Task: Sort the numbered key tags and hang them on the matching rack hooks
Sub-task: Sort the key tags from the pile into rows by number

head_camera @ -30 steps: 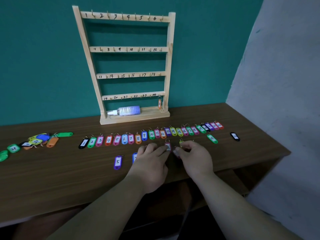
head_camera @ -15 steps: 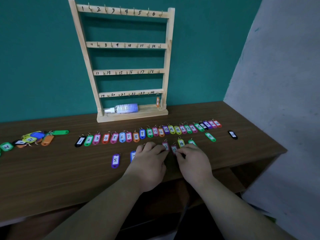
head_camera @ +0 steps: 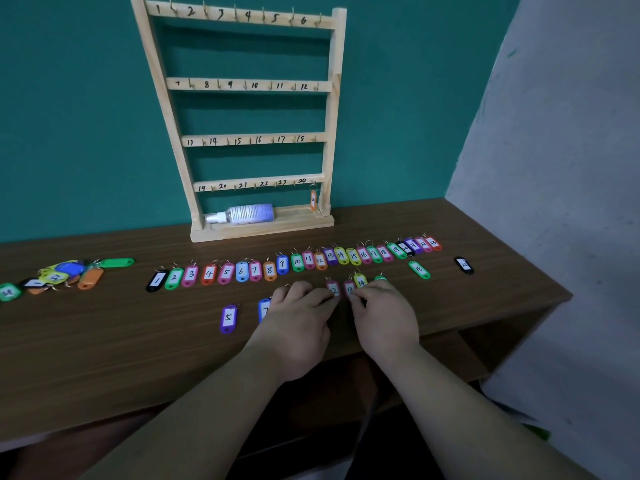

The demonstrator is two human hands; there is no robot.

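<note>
– Left hand (head_camera: 298,317) first: how does it lie?

– Flat on the brown wooden table (head_camera: 104,341), fingers nearly straight, forefinger tip touching the lower end of a pink plastic key tag (head_camera: 333,289) whose number is partly covered. It grips nothing. The right hand (head_camera: 385,315) sits just at its 3 o'clock, fingers curled, with the tips on a pink plastic key tag marked 13 (head_camera: 349,288). I cannot tell whether it is pinching or only nudging.

– Which step, then?

– Sorting, I judge. A long row of coloured numbered key tags (head_camera: 298,262) runs from 1 to 23 at 12 o'clock of the hands. A shorter second row seems to be forming beneath it: a purple tag marked 5 (head_camera: 228,318), a blue tag (head_camera: 264,308) half under the left hand, the two pink ones and a yellow-green tag marked 14 (head_camera: 361,281). Hanging is barely started. Only one orange tag (head_camera: 313,200) hangs on the pale wooden rack (head_camera: 167,109), at hook 24.

– Next move?

– Likely squaring 13 beside its neighbour, then fetching more from the heap of loose tags (head_camera: 59,275) at 10 o'clock. That is fingertip work.

– Room?

– The table's near edge runs close at 6 o'clock, under the wrists. The right edge is at 3 o'clock, beyond a green tag marked 18 (head_camera: 418,270) and a black tag (head_camera: 464,265). Bare wood lies at 8 o'clock. A clear spray bottle (head_camera: 249,214) on the rack's base may crowd the lowest hooks.
</note>
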